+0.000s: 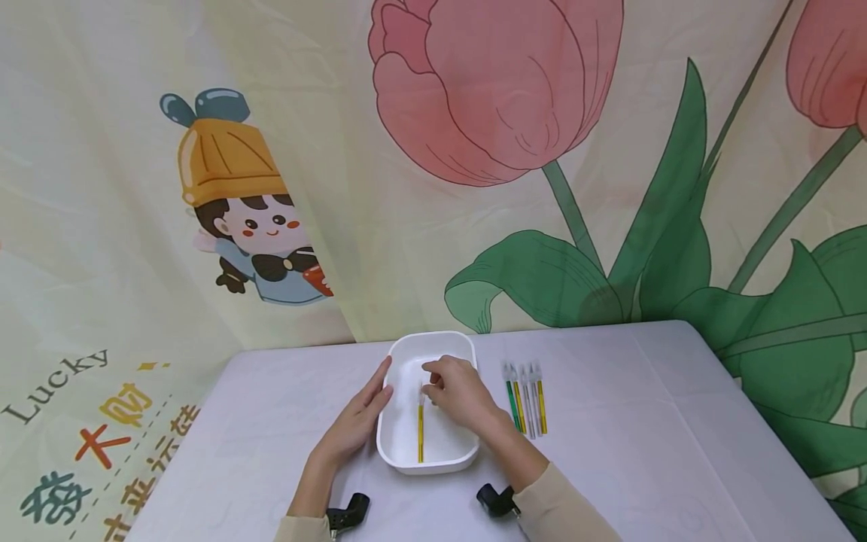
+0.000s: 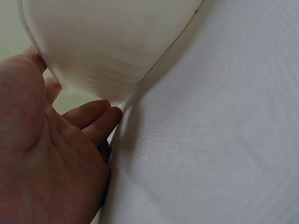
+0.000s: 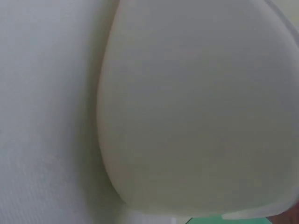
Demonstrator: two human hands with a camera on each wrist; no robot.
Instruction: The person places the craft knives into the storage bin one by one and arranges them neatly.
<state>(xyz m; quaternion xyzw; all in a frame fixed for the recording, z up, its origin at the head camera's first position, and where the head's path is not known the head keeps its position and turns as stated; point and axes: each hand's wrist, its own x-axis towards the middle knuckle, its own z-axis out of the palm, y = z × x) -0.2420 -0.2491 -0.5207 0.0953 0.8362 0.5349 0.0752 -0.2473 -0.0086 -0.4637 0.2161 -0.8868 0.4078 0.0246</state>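
A white tray with rounded corners lies on the table. Inside it, lengthwise, is a yellow craft knife with a clear cap at its far end. My right hand is over the tray, thumb and index finger apart near the cap; whether they touch it is hard to see. At the tray's left side rests my left hand, its fingers along the outer wall and its thumb by the rim. The left wrist view shows those fingers against the tray's wall. Only the tray's outer wall fills most of the right wrist view.
Right of the tray, several capped craft knives in green, yellow and silver lie side by side on the white-covered table. Behind the table hangs a printed cloth with tulips and a cartoon figure.
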